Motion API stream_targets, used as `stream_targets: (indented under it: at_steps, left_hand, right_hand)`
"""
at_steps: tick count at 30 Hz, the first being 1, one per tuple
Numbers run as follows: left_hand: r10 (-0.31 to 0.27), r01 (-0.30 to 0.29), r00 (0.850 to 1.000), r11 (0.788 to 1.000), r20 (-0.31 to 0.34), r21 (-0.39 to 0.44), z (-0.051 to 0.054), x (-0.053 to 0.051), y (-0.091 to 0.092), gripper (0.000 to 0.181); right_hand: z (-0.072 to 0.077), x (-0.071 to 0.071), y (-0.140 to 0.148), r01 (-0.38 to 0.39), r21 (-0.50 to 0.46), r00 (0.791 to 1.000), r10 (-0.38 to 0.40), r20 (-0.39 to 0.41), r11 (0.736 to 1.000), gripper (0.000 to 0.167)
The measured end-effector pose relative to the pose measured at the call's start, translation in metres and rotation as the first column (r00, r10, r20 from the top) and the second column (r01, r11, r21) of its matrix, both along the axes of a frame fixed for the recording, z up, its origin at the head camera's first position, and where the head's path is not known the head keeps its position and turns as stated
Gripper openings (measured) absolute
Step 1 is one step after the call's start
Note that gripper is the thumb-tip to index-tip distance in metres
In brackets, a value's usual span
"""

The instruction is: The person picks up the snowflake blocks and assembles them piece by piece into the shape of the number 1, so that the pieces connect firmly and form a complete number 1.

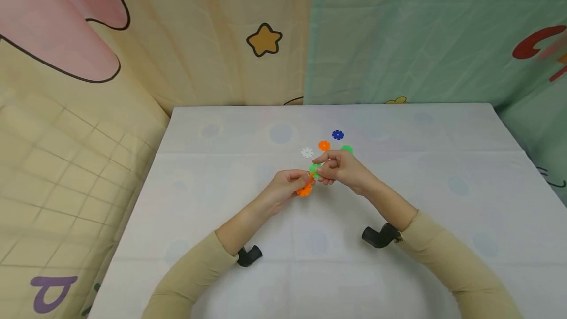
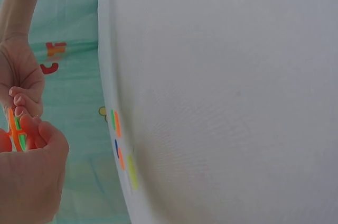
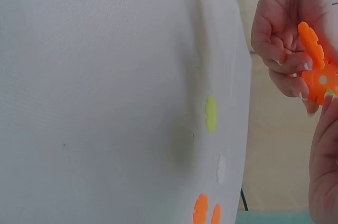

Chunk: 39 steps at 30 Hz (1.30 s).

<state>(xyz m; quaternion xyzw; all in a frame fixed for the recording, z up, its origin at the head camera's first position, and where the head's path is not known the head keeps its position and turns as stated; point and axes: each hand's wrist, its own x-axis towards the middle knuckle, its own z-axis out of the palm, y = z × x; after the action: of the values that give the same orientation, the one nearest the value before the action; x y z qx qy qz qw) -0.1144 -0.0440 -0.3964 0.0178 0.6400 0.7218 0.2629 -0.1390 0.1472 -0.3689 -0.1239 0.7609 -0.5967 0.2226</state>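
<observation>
The left hand pinches orange notched discs that are joined together, held above the table. From the right, the right hand pinches a green disc against them. In the right wrist view, one orange disc stands at an angle to another, with a bit of green by the right hand's fingertips. The left wrist view shows orange and green discs edge-on between the two hands.
Beyond the hands lie a white disc, an orange disc, a blue disc and a green disc partly behind the right hand. A yellow disc also lies on the white-covered table. Curtains hang behind.
</observation>
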Motion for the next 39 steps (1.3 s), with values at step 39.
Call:
stream_targets:
  at_steps: [39]
  left_hand:
    - [-0.035, 0.021, 0.993, 0.992, 0.116, 0.121, -0.0011, -0.0083, -0.0026, 0.029]
  right_hand:
    - [-0.0091, -0.0053, 0.0058, -0.16, -0.065, 0.985, 0.164, 0.06, 0.985, 0.035]
